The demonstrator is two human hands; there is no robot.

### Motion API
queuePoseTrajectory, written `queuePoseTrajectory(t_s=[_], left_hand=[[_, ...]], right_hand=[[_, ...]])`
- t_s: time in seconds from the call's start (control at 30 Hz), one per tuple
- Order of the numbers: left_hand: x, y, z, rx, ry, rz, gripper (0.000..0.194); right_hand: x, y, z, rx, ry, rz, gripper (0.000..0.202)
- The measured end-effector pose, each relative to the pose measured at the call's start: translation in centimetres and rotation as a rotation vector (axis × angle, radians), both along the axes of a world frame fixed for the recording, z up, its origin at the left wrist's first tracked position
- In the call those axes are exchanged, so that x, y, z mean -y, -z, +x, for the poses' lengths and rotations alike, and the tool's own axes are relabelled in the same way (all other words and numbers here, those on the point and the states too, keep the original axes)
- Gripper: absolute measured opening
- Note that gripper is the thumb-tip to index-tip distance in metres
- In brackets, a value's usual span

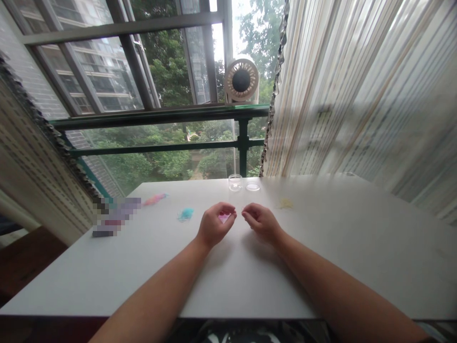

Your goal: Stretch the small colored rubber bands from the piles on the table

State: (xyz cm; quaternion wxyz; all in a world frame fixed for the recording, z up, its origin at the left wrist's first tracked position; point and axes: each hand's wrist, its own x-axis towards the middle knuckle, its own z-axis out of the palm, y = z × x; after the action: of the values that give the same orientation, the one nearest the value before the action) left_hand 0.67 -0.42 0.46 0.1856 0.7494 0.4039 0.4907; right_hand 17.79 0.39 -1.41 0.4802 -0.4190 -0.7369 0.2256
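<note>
My left hand (216, 225) hovers over the middle of the white table (160, 278), thumb and fingers curled together into a pinch. Something pink (224, 217) shows through the gap between them; I cannot tell whether it is held or lies behind the hand. Just to the right, my right hand (263, 222) is closed in a similar pinch, with the fingertips of both hands close but apart. Anything at the fingertips is too small to make out. Beyond the hands stand a small clear round container (235, 183) and a clear flat lid (253, 187).
Left of my hands lies a teal pile of fine strands (186, 214), with a pink-orange bundle (155, 199) behind it. Further left is a blurred-out purple object (117, 218). A yellow pile (285, 203) lies at right. A fan (242, 81) stands by the window.
</note>
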Motion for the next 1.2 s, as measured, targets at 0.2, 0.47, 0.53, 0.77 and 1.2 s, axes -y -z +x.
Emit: queuePoseTrajectory(t_s=[0.2,0.47,0.53,0.77,1.2], left_hand=[[-0.3,-0.1,-0.3,-0.005,-0.018,0.005,0.014],[-1.0,-0.3,-1.5,0.000,-0.074,0.020,0.017],[-1.2,-0.3,-2.0,0.003,-0.099,0.027,0.018],[-2.0,-0.6,-3.3,0.008,-0.183,0.015,0.023],[-2.2,-0.6,-3.6,-0.010,-0.218,0.003,0.024]], right_hand=[[-0.1,0.2,0.1,-0.004,0.012,-0.005,0.015],[-1.0,-2.7,3.9,0.306,0.098,0.124,0.014],[-2.0,-3.2,6.6,0.366,0.265,0.089,0.016],[-4.5,-1.6,12.8,0.499,0.538,-0.139,0.017],[-5.1,-0.4,13.4,0.337,0.626,-0.180,0.011]])
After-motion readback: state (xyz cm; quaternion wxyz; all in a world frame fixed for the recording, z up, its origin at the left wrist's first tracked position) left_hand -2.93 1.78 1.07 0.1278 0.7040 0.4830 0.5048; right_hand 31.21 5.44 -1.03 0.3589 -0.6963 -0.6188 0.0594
